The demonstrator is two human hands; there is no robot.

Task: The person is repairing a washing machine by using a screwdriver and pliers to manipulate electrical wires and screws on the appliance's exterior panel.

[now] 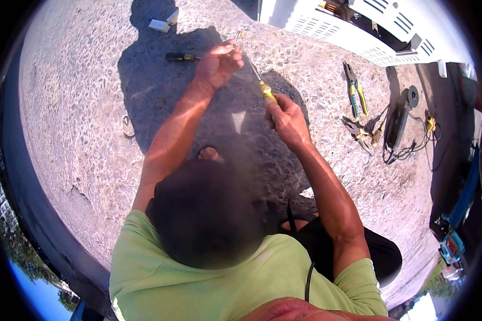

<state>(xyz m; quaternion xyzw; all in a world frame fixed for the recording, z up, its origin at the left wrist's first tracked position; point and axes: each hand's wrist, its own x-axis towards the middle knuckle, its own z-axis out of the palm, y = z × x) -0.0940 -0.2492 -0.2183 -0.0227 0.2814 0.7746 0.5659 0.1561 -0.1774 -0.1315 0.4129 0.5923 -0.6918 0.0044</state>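
Observation:
My right hand (289, 120) is closed around the yellow handle of a screwdriver (266, 90). Its thin metal shaft slants up and left toward my left hand (219, 63). The left fingers are curled together close to the shaft's far end; what they pinch, if anything, is too small to make out. Just beyond those fingertips shows a tiny brass-coloured bit (241, 35). A second screwdriver (181, 56), with a black and yellow handle, lies on the ground left of my left hand, its shaft partly hidden by the wrist.
Combination pliers (354, 93) with yellow-green grips lie to the right. Nearer are more pliers (359, 134) and a dark corded tool with a round disc (401, 123). A white slotted metal casing (359, 37) stands far right. Two white blocks (159, 25) rest on the rough concrete (75, 112).

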